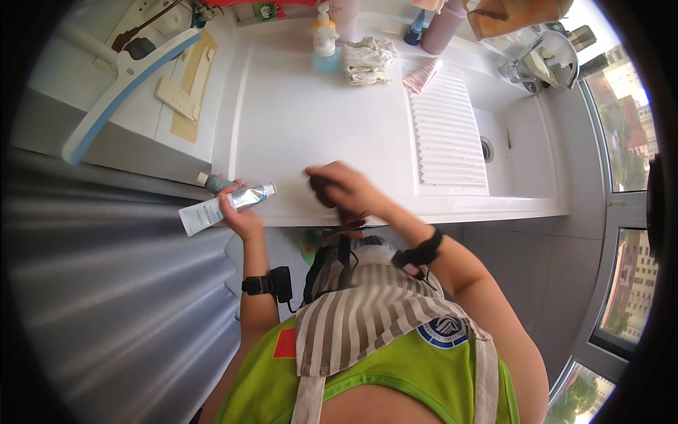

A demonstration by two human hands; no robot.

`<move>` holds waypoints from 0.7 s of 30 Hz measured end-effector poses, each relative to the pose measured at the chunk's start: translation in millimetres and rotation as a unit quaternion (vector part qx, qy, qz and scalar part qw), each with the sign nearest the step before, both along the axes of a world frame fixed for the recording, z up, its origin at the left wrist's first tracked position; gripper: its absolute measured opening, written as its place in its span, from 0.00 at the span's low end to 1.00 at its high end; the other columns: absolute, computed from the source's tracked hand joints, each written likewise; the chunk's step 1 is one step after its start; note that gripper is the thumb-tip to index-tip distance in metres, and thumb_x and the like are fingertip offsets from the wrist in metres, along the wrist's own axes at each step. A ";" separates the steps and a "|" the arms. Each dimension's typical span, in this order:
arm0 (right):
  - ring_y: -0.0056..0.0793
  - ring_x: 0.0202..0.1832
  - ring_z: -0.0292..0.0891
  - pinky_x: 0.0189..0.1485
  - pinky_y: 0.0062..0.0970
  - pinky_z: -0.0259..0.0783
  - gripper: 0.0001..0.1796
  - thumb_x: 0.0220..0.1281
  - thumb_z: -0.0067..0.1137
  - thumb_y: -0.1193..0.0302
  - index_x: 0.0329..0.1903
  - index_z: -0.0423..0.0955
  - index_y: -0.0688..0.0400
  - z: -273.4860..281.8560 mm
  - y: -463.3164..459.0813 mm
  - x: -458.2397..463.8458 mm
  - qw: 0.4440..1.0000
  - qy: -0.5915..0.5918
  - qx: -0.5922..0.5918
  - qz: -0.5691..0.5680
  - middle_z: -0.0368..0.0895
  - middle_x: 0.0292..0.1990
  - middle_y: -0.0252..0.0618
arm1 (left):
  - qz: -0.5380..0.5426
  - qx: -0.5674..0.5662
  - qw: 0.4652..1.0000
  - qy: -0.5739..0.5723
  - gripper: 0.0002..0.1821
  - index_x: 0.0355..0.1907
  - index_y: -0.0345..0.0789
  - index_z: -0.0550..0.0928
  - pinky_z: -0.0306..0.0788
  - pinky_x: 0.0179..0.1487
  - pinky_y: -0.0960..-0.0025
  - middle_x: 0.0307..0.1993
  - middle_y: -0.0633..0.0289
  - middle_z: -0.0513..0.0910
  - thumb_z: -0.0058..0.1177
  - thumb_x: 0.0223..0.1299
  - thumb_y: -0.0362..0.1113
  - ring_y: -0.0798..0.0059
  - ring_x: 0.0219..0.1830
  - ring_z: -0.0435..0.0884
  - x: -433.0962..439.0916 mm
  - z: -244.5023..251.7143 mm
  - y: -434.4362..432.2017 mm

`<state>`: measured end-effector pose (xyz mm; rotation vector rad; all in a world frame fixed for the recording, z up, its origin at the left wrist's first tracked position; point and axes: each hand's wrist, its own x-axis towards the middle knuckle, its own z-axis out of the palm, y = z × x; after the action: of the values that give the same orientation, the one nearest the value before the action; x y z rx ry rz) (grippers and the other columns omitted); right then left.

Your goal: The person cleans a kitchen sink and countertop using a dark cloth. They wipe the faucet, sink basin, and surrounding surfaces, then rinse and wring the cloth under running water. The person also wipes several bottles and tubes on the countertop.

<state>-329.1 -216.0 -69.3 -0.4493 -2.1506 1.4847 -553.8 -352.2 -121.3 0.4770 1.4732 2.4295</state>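
My left hand grips a white squeeze tube with a shiny silver band and a capped end. Printing runs along the tube. Behind it, in the same hand, is a small grey-green bottle with a pale cap. Both are at the left front edge of the white washboard sink unit. My right hand, blurred by motion, is above the front of the flat white top. Its fingers are bent, the index finger reaching left; whether anything is in them is unclear.
Pump bottles and a folded cloth stand at the back. A pink tube lies on the ribbed washboard, left of the basin and faucet. A squeegee juts in at left, above a grey curtain.
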 end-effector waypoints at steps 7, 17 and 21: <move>0.39 0.54 0.66 0.55 0.37 0.68 0.19 0.45 0.60 0.76 0.44 0.80 0.50 -24.9 -40.2 -8.3 0.960 -0.066 0.271 0.026 0.76 0.48 0.31 | 0.001 0.015 1.000 -0.018 0.16 0.33 0.37 0.75 0.70 0.54 0.57 0.64 0.53 0.66 0.44 0.65 0.48 0.60 0.49 0.77 -1.2 -5.7 -2.0; 0.44 0.51 0.67 0.56 0.34 0.70 0.24 0.46 0.57 0.81 0.47 0.83 0.48 -10.3 59.7 288.7 0.874 -0.300 0.363 -0.121 0.73 0.48 0.38 | -0.006 -0.003 0.999 -0.046 0.16 0.33 0.38 0.75 0.69 0.56 0.57 0.66 0.53 0.66 0.44 0.65 0.49 0.59 0.51 0.76 -2.5 -3.8 -2.8; 0.43 0.49 0.69 0.53 0.38 0.70 0.11 0.50 0.53 0.78 0.35 0.82 0.60 29.0 88.1 423.4 0.635 -0.593 0.396 -0.298 0.76 0.40 0.41 | -0.034 -0.011 0.998 -0.043 0.16 0.34 0.38 0.74 0.70 0.55 0.58 0.66 0.54 0.66 0.44 0.66 0.49 0.61 0.51 0.76 -2.1 -1.1 -3.9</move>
<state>94.3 -127.8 -40.3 -1.8776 -2.6924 -0.4547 -555.9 -356.1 -122.4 0.4057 1.4231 2.3485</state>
